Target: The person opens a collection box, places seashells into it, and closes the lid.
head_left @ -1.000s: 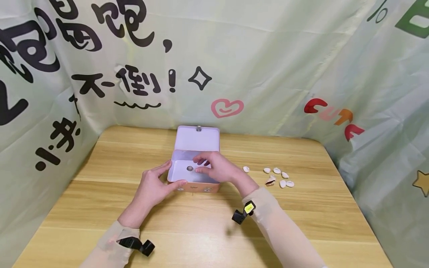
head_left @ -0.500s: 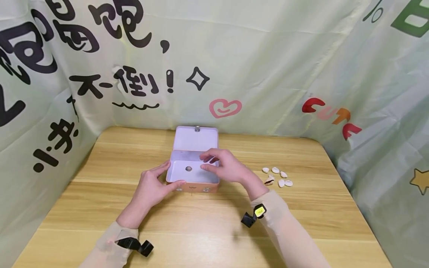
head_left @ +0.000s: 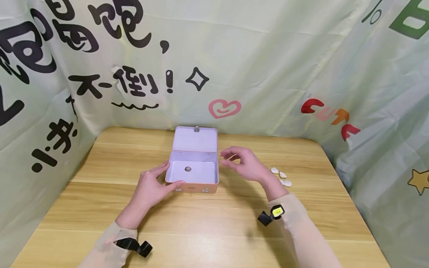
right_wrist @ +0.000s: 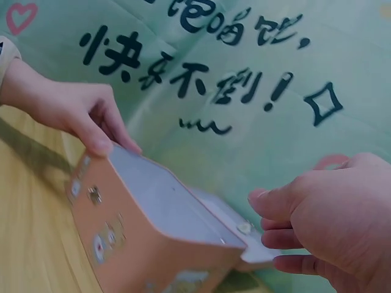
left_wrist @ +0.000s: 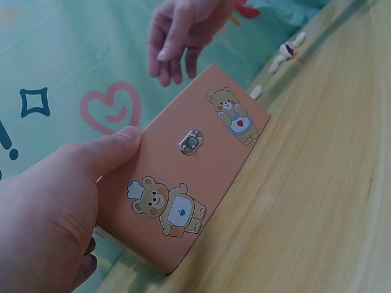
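The orange tin box stands with its lilac lid raised at the back. My left hand holds its left end, thumb on the front and fingers along the side. Inside lies one small brownish round thing, too small to identify. Just right of the box, my right hand hovers with loosely bent fingers and nothing visible between them. Bear pictures and a metal clasp show on the front.
Several small white shell-like pieces lie on the wooden table at the right, partly covered by my right forearm in the head view. A printed cloth hangs behind the table and along both sides.
My right hand has moved right, out from over the box, with its forearm now covering some white pieces. My left hand keeps its hold on the box.
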A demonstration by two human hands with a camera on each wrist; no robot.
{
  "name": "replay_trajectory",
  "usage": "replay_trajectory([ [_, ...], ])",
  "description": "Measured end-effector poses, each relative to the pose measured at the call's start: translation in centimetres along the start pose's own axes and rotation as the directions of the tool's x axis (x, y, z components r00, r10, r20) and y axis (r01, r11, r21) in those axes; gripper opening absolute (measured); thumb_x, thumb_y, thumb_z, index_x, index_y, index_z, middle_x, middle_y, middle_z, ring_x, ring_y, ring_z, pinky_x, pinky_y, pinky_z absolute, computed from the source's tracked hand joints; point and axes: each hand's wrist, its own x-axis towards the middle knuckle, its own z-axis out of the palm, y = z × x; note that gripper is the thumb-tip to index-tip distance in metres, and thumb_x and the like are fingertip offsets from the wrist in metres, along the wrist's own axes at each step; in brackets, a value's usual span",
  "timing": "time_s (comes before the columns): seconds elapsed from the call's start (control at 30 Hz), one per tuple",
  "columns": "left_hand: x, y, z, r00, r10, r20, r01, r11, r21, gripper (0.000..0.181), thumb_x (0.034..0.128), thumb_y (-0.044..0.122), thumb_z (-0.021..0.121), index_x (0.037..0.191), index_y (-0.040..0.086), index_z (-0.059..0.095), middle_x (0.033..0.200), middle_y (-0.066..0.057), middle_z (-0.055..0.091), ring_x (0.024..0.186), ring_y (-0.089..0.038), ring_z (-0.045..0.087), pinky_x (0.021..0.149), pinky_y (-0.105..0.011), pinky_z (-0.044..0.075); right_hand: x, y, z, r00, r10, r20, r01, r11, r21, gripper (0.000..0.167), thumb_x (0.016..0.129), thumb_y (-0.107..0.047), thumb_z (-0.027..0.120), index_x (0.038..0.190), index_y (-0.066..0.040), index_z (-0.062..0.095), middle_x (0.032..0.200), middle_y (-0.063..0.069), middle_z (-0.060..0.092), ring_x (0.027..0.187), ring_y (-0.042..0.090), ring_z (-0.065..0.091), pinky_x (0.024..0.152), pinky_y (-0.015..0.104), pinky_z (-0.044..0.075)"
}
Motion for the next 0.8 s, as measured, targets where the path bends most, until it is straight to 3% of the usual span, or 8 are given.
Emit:
replay_trajectory([
  [0.07,0.0,0.0,0.0,1.0,0.005,-0.004,-0.005,1.0,0.004,0.097,0.0746,0.061,0.092,0.139,-0.007,0.064,0.141,-0.018,0.062,0.106,-0.033,0.071,0.066,-0.037,0.055,-0.4,0.6,-0.5,1.0,0.018,-0.013,-0.018,1.0,-0.017,0.027,0.1,-0.008,0.074,0.125,0.004,0.072,0.121,0.017,0.073,0.107,0.031,0.07,0.096,0.058,0.056],
  [0.2,0.0,0.0,0.0,1.0,0.01,-0.011,-0.01,1.0,0.015,0.097,0.0744,0.062,0.092,0.138,-0.006,0.064,0.14,-0.018,0.063,0.094,-0.029,0.07,0.05,-0.032,0.043,-1.0,1.8,-1.3,0.997,0.062,-0.035,-0.063,0.997,-0.041,0.027,0.101,-0.008,0.074,0.126,0.003,0.072,0.123,0.019,0.073,0.109,0.03,0.069,0.097,0.056,0.056],
  [0.3,0.0,0.0,0.0,1.0,0.016,-0.015,-0.016,1.0,0.022,0.097,0.0742,0.062,0.092,0.138,-0.007,0.065,0.139,-0.018,0.063,0.111,-0.03,0.068,0.052,-0.029,0.044,-1.5,2.8,-1.8,0.995,0.082,-0.054,-0.085,0.995,-0.047,0.027,0.101,-0.008,0.073,0.126,0.004,0.071,0.123,0.019,0.073,0.109,0.031,0.069,0.096,0.055,0.056],
  [0.43,0.0,0.0,0.0,1.0,0.007,-0.008,-0.007,1.0,0.015,0.096,0.0745,0.061,0.092,0.138,-0.006,0.064,0.141,-0.017,0.063,0.092,-0.03,0.071,0.049,-0.029,0.043,-2.0,4.2,-2.2,0.993,0.095,-0.076,-0.099,0.994,-0.046,0.026,0.101,-0.005,0.073,0.124,0.007,0.071,0.121,0.02,0.073,0.108,0.034,0.069,0.095,0.054,0.057],
  [0.53,0.0,-0.1,0.0,1.0,0.005,-0.005,-0.005,1.0,0.009,0.096,0.0745,0.061,0.092,0.138,-0.006,0.064,0.141,-0.016,0.062,0.087,-0.029,0.069,0.048,-0.029,0.041,-2.4,4.9,-2.4,0.99,0.117,-0.083,-0.121,0.992,-0.045,0.026,0.1,-0.004,0.074,0.123,0.009,0.071,0.12,0.022,0.073,0.107,0.035,0.069,0.095,0.054,0.057],
  [0.67,0.0,-0.1,0.0,1.0,0.011,-0.01,-0.011,1.0,0.009,0.097,0.0744,0.061,0.092,0.138,-0.006,0.064,0.141,-0.016,0.063,0.113,-0.03,0.068,0.053,-0.032,0.047,-3.0,5.9,-2.5,0.985,0.147,-0.089,-0.152,0.987,-0.049,0.027,0.1,-0.004,0.073,0.123,0.009,0.07,0.121,0.023,0.072,0.107,0.035,0.069,0.095,0.053,0.057],
  [0.8,-0.1,-0.2,0.0,1.0,0.013,-0.015,-0.013,1.0,0.008,0.096,0.0743,0.061,0.092,0.138,-0.006,0.064,0.14,-0.015,0.063,0.12,-0.03,0.066,0.066,-0.039,0.054,-3.5,6.8,-2.6,0.98,0.176,-0.088,-0.181,0.982,-0.056,0.029,0.1,-0.006,0.075,0.124,0.009,0.069,0.12,0.023,0.072,0.108,0.036,0.069,0.095,0.052,0.058],
])
